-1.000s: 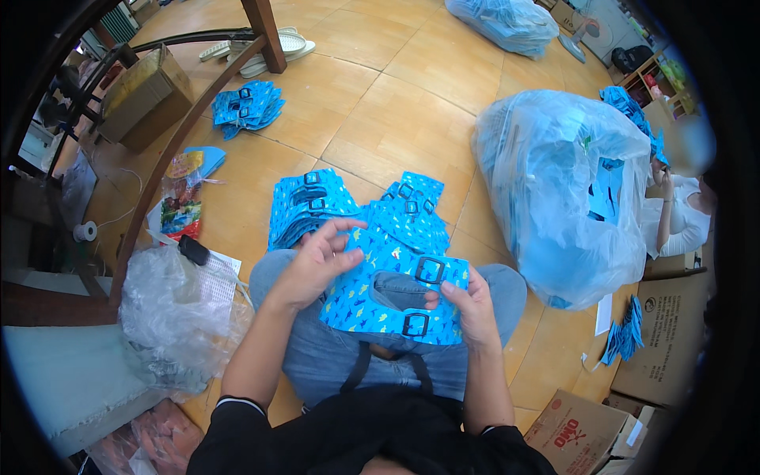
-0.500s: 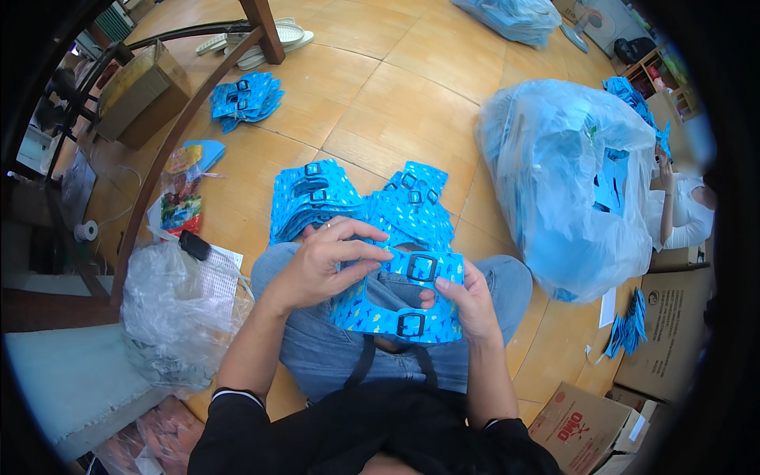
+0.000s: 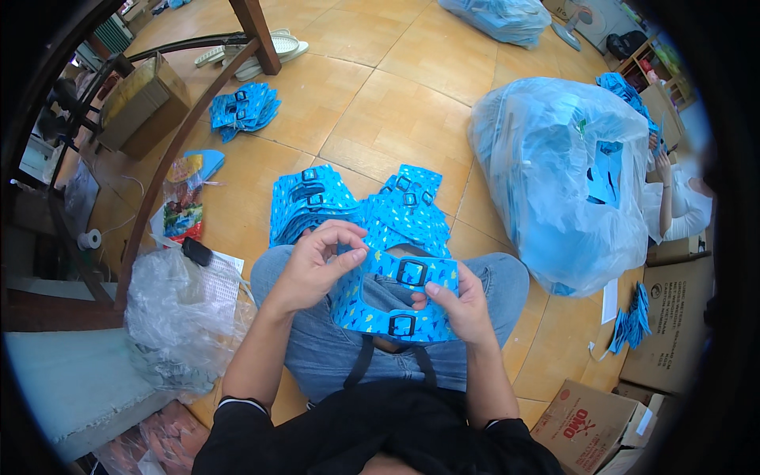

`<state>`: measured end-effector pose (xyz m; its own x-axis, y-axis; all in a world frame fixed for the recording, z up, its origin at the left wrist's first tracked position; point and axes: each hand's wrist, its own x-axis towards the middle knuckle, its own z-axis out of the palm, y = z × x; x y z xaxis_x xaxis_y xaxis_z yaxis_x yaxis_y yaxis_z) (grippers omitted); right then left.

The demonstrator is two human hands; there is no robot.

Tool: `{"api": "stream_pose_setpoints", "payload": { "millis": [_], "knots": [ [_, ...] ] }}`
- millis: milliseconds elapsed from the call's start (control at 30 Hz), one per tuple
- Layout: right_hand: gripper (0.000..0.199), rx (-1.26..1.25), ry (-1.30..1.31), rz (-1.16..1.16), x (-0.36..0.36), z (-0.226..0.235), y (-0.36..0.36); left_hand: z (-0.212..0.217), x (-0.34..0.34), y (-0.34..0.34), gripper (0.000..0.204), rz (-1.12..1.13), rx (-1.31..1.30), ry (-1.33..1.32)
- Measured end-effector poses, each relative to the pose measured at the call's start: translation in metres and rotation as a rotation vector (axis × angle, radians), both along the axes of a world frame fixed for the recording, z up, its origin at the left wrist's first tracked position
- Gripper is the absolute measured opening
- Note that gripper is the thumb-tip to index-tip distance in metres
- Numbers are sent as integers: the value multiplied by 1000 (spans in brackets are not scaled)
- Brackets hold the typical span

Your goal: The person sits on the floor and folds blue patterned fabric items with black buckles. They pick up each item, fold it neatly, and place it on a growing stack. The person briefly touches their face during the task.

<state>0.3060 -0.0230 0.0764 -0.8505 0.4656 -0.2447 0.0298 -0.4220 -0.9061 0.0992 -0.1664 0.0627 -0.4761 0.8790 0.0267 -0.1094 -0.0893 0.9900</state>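
Observation:
In front of my lap I hold a blue sandal upper (image 3: 368,310) printed with small yellow, white and dark shapes. Two straps with black square buckles cross it, with a rounded gap between them. My right hand (image 3: 463,305) grips its right end, thumb on top near the upper buckle. At its upper left corner, the thumb and fingers of my left hand (image 3: 321,265) are drawn together in a pinch; what lies between them is too small to make out. Just beyond are two piles of similar uppers, a left stack (image 3: 313,202) and a right stack (image 3: 408,210).
A big clear bag (image 3: 558,190) of blue pieces stands at right, near another person (image 3: 685,206). Cardboard boxes (image 3: 586,427) sit at lower right. Leftward are crumpled plastic (image 3: 182,293), a wooden frame (image 3: 178,146) and another pile of uppers (image 3: 244,111).
My left hand has shifted slightly left, its fingertips moving from beside the upper buckle to the upper left corner. My right hand still holds the upper; the view has shifted slightly.

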Motion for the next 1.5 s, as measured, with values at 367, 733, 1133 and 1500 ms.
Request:
{"api": "stream_pose_setpoints", "payload": {
  "millis": [367,733,1133,1500],
  "knots": [
    [24,106,-12,31,-2,3,-10,4,10,5,24,293,-48,82],
    [45,177,-41,-152,-15,-13,6,-23,-9,-39,29,198,-7,-297],
    [46,553,-338,-216,-8,-88,39,-138,-194,-116,39,1263,-303,-476],
    [44,1289,-460,0,-127,-163,176,-22,-69,131,20,304,76,-31]
  ]
}}
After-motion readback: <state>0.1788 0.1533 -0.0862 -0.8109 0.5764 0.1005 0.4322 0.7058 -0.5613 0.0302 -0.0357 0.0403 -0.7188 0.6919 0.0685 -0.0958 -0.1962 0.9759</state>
